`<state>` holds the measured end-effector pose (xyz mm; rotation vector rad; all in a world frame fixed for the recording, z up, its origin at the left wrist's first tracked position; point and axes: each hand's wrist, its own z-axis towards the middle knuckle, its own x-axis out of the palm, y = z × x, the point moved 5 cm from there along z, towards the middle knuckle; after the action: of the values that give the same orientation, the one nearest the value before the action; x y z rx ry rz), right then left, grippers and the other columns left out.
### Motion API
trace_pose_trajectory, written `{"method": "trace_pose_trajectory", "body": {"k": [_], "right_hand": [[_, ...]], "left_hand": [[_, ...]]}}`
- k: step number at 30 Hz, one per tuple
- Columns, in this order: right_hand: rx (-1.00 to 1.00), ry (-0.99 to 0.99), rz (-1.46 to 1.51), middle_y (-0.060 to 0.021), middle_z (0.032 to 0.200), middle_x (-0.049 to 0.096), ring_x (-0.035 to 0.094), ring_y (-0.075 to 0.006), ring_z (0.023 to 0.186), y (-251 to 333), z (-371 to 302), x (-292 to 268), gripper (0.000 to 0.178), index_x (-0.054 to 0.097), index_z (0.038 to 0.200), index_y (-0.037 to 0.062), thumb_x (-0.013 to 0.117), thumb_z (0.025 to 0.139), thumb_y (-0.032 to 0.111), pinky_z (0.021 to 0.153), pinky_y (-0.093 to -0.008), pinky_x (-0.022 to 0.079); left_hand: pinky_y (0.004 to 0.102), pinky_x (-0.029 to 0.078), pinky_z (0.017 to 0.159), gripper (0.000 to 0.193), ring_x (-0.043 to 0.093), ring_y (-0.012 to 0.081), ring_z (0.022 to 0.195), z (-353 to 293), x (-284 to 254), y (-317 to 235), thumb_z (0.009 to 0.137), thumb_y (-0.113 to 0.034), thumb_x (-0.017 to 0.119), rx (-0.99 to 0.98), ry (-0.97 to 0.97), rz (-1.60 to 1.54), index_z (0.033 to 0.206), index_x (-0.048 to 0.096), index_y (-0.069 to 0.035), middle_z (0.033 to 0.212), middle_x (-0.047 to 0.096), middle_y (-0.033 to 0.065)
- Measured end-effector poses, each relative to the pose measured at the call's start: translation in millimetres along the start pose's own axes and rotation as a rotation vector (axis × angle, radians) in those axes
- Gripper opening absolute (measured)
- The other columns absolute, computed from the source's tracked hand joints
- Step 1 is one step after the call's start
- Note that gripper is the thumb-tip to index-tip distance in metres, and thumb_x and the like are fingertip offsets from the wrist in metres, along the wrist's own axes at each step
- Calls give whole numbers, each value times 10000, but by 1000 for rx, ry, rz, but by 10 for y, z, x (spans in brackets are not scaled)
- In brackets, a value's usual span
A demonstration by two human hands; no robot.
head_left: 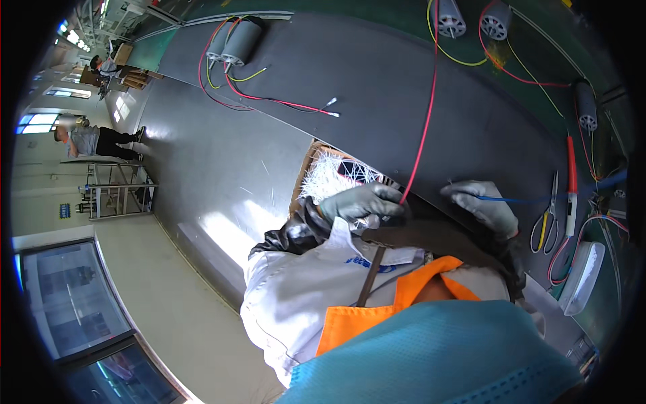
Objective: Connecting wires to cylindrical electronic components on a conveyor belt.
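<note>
My left hand, in a grey glove, is closed on the lower end of a red wire. That wire runs taut up over the dark bench to a grey cylindrical motor at the far edge. My right hand, also gloved, has its fingers pinched at a thin blue strand, which stretches off to the right; whether it is a wire or a cord I cannot tell. Just right of that hand lie scissors with a yellow part on one handle and a red-and-white tool.
Below the bench edge stands a cardboard box of white strips. Two motors with loose leads lie at the far left of the bench. More motors sit right, above a white elongated case. A person stands in the left background.
</note>
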<state>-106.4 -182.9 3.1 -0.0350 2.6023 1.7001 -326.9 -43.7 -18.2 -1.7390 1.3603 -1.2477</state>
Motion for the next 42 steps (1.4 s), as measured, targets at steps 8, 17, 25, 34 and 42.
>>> {"method": "trace_pose_trajectory", "body": {"k": [8,17,25,34,42], "right_hand": [[-328,-342,239,-71,872,716,642,-94,755,72,-125,-247,513,480,1500,-33,550,1018,127,724,-247,528],[-638,-525,311,-125,910,733,699,-195,781,465,-136,-193,560,487,1482,-30,651,995,192,723,-311,547],[-687,-594,522,-127,956,729,667,-159,746,283,-123,-385,624,359,1561,-41,600,1027,172,698,-289,544],[-712,-714,464,-137,1181,699,670,-160,775,171,-85,-488,560,390,1541,-54,549,1023,88,674,-291,558],[-597,-549,541,-57,1202,654,650,-117,912,-37,-73,-545,605,377,1570,5,612,1031,146,801,-265,528]], "left_hand": [[307,529,858,474,673,144,941,-58,-216,-277,987,-400,656,302,-119,314,1185,704,28,1028,708,62],[295,542,835,361,696,151,887,920,287,-1114,1068,-258,587,499,-551,-432,1237,614,60,975,728,77],[342,501,711,377,609,173,742,1372,525,-1196,1084,-264,549,557,-276,-537,1250,598,71,932,693,109],[298,463,677,346,565,142,715,1533,447,-1165,1088,-258,538,463,-353,-449,1185,652,55,950,689,80],[309,391,565,314,472,130,630,1813,572,-869,1037,-234,521,613,-108,-634,1181,649,14,758,566,27]]}}
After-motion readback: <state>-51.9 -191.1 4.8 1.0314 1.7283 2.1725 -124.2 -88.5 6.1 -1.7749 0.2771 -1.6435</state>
